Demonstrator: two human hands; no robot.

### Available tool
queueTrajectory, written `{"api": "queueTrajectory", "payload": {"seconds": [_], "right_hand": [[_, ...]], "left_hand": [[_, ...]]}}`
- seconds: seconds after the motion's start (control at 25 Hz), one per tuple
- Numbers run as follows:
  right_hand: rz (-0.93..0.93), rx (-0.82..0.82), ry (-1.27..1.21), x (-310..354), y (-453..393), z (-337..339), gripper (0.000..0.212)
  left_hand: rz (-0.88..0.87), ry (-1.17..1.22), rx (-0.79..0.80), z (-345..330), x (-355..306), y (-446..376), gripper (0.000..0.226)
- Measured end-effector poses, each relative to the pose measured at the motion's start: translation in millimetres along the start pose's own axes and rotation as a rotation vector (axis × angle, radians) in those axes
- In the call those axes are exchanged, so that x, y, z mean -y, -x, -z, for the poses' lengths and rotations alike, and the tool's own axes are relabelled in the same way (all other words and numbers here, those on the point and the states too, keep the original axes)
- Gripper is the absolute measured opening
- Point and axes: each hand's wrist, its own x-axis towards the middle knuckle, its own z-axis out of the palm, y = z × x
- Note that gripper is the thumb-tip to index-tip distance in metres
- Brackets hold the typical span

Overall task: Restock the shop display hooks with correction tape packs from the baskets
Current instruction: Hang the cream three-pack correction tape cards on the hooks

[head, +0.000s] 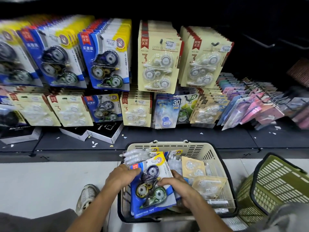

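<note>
A blue correction tape pack (151,186) with three dark dispensers lies on top of the pile in the cream basket (215,158) on the floor. My left hand (122,176) grips its upper left edge. My right hand (175,185) holds its right edge, fingers over the card. More blue packs sit under it. Cream packs (194,168) lie at the right of the same basket. On the display above, blue packs (107,57) and cream packs (158,59) hang on hooks in two rows.
A green basket (274,185) stands tilted at the right of the cream one. Black boxes (100,131) lie on the dark base shelf under the hooks. Pink and blue packs (254,104) hang at the far right. My shoe (86,196) rests on the pale floor.
</note>
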Motion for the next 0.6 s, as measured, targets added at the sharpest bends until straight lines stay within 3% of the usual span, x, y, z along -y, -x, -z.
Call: {"api": "queueTrajectory", "payload": {"seconds": [0.12, 0.24, 0.36, 0.48, 0.6], "right_hand": [[0.051, -0.023, -0.014, 15, 15, 17, 0.078], [0.121, -0.004, -0.154, 30, 32, 27, 0.053], [0.165, -0.058, -0.296, 34, 41, 34, 0.064], [0.228, -0.107, -0.431, 39, 47, 39, 0.048], [0.227, -0.113, -0.548, 47, 52, 41, 0.029]], "left_hand": [[-0.093, 0.125, 0.086, -6, -11, 3, 0.078], [-0.139, 0.298, 0.177, -10, -27, 15, 0.081], [-0.152, 0.509, 0.299, -13, -42, 25, 0.1], [-0.229, 0.654, 0.408, -13, -56, 43, 0.068], [-0.293, 0.81, 0.31, -11, -70, 53, 0.043]]}}
